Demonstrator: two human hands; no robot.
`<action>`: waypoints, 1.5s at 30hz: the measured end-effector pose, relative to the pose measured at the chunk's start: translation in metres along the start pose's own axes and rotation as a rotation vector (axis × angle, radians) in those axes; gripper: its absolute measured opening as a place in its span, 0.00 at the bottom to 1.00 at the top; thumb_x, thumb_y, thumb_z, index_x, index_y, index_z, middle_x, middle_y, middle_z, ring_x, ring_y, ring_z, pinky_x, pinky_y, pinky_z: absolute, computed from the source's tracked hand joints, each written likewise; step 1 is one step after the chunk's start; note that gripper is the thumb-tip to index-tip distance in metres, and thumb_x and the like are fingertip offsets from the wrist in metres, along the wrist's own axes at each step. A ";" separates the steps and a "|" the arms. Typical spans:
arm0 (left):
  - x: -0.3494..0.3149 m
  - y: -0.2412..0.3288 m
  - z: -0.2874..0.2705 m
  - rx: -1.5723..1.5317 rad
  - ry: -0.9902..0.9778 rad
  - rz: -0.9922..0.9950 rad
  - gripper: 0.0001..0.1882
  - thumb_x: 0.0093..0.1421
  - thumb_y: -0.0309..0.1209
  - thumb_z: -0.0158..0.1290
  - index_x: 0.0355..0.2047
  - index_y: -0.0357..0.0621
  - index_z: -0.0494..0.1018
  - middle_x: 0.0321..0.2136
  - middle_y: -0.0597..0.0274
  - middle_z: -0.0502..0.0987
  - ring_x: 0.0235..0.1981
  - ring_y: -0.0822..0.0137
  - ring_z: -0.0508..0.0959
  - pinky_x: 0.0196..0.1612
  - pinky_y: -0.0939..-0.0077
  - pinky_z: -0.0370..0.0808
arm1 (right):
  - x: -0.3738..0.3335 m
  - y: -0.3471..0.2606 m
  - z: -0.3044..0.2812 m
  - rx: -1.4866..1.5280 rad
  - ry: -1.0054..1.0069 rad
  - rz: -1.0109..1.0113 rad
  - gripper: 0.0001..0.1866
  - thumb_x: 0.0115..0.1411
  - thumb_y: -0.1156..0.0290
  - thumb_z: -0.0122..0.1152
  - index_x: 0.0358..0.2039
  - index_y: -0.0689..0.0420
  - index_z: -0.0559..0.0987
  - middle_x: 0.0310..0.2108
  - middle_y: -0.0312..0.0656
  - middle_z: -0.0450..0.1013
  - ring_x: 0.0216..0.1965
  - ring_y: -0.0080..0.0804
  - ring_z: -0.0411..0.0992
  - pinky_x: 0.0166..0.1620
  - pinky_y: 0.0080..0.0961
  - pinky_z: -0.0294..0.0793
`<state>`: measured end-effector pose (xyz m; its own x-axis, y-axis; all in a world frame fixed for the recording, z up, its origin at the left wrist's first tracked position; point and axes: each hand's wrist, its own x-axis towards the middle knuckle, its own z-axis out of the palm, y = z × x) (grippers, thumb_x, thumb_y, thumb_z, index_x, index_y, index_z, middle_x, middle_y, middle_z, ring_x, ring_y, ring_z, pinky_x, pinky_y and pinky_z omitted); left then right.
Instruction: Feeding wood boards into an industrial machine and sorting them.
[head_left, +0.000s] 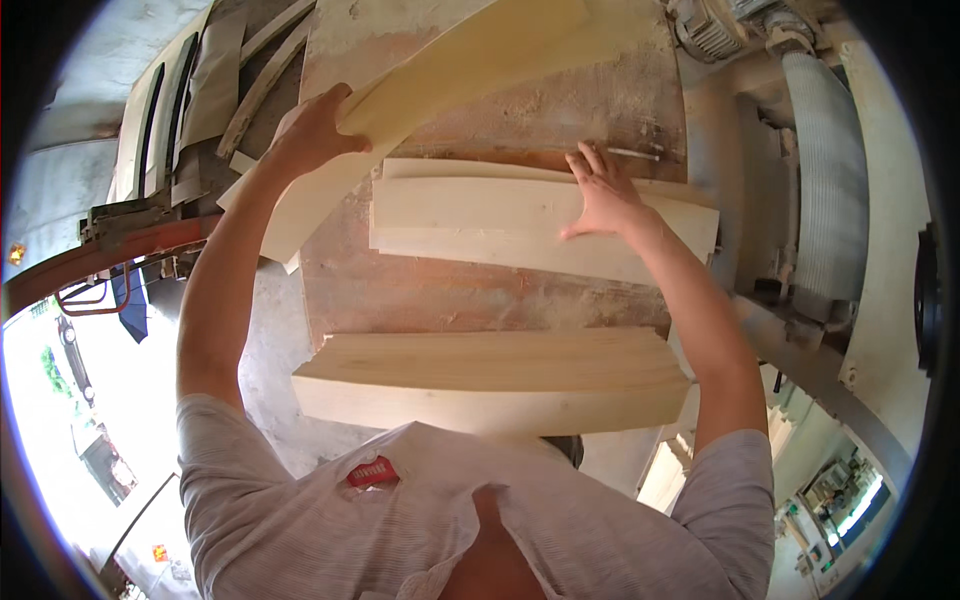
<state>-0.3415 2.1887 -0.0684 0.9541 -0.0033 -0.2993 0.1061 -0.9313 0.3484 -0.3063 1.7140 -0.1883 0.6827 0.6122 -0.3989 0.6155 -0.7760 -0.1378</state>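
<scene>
My left hand [318,132] grips the left edge of a long, thin, pale yellow wooden board [450,75], which slants from lower left to the far top. Its thumb lies over the board's face, while its fingertips are partly hidden at the far edge. My right hand [606,196] rests with fingers spread on a small stack of pale wooden boards [470,213] lying crosswise on the worn brown tabletop [430,297]. Closer to my body, a thicker stack of similar boards [490,365] lies crosswise at the near edge.
Curved wooden strips [262,85] and offcuts pile up at the far left, beside an orange-red metal bar [120,262]. A thin light rod [633,154] lies beyond my right hand. Machinery with a ribbed grey hose [826,175] and a motor [708,28] stands on the right.
</scene>
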 end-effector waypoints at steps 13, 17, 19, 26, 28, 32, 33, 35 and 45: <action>-0.025 0.070 0.063 -0.136 -0.367 0.291 0.47 0.48 0.45 0.80 0.66 0.41 0.76 0.55 0.41 0.85 0.61 0.42 0.83 0.65 0.50 0.77 | -0.109 -0.073 -0.062 0.377 -0.536 0.156 0.48 0.62 0.48 0.78 0.76 0.57 0.69 0.78 0.53 0.64 0.80 0.55 0.60 0.78 0.56 0.62; -0.016 0.095 0.100 -0.146 -0.469 0.344 0.53 0.47 0.44 0.82 0.72 0.44 0.73 0.64 0.38 0.79 0.68 0.42 0.77 0.73 0.50 0.71 | -0.147 -0.069 -0.073 0.511 -0.192 0.059 0.46 0.65 0.48 0.76 0.76 0.57 0.69 0.79 0.51 0.62 0.80 0.57 0.58 0.79 0.54 0.63; -0.016 0.111 0.137 0.186 -0.434 0.450 0.59 0.48 0.48 0.83 0.78 0.51 0.67 0.77 0.43 0.66 0.77 0.40 0.66 0.79 0.42 0.64 | -0.116 -0.049 -0.063 0.052 0.312 -0.042 0.55 0.61 0.46 0.79 0.80 0.57 0.63 0.82 0.52 0.55 0.82 0.59 0.54 0.81 0.54 0.60; -0.024 0.137 0.193 0.349 -0.312 0.366 0.82 0.40 0.65 0.82 0.86 0.51 0.46 0.79 0.35 0.57 0.81 0.37 0.57 0.82 0.34 0.54 | -0.044 -0.010 -0.003 0.100 -0.204 0.075 0.75 0.45 0.41 0.87 0.86 0.55 0.53 0.84 0.56 0.50 0.84 0.60 0.50 0.85 0.54 0.52; -0.033 0.148 0.184 0.352 -0.352 0.328 0.82 0.39 0.65 0.82 0.86 0.51 0.46 0.79 0.36 0.58 0.81 0.37 0.58 0.81 0.34 0.55 | -0.053 -0.014 -0.004 0.030 -0.147 0.023 0.75 0.42 0.42 0.88 0.85 0.55 0.55 0.80 0.58 0.58 0.81 0.62 0.56 0.83 0.55 0.55; -0.046 0.152 0.170 0.365 -0.357 0.315 0.77 0.39 0.63 0.83 0.83 0.48 0.54 0.75 0.39 0.65 0.77 0.38 0.64 0.79 0.38 0.60 | -0.056 -0.025 -0.016 0.038 -0.195 0.010 0.69 0.39 0.46 0.91 0.79 0.57 0.65 0.75 0.62 0.65 0.77 0.62 0.63 0.78 0.56 0.65; -0.046 0.152 0.167 0.333 -0.378 0.321 0.75 0.39 0.62 0.83 0.81 0.47 0.57 0.73 0.40 0.66 0.76 0.39 0.65 0.78 0.40 0.62 | -0.057 -0.025 -0.019 0.064 -0.166 -0.002 0.66 0.40 0.47 0.90 0.76 0.57 0.68 0.73 0.61 0.68 0.74 0.60 0.66 0.75 0.55 0.69; -0.046 0.151 0.166 0.328 -0.389 0.342 0.70 0.41 0.61 0.83 0.79 0.46 0.60 0.73 0.42 0.67 0.75 0.41 0.67 0.75 0.43 0.66 | -0.058 -0.019 -0.021 0.094 -0.147 -0.017 0.62 0.40 0.47 0.90 0.74 0.57 0.71 0.71 0.60 0.70 0.72 0.58 0.70 0.72 0.53 0.72; -0.093 0.163 0.157 0.339 -0.383 0.433 0.50 0.51 0.52 0.80 0.68 0.44 0.70 0.45 0.55 0.86 0.49 0.52 0.88 0.58 0.59 0.82 | -0.092 -0.037 -0.031 0.153 -0.307 -0.021 0.32 0.48 0.52 0.80 0.50 0.61 0.86 0.42 0.51 0.85 0.52 0.53 0.84 0.55 0.48 0.84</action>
<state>-0.4570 1.9797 -0.1233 0.7174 -0.4734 -0.5111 -0.4177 -0.8794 0.2284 -0.3795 1.6915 -0.1180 0.5056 0.5724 -0.6455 0.5464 -0.7915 -0.2738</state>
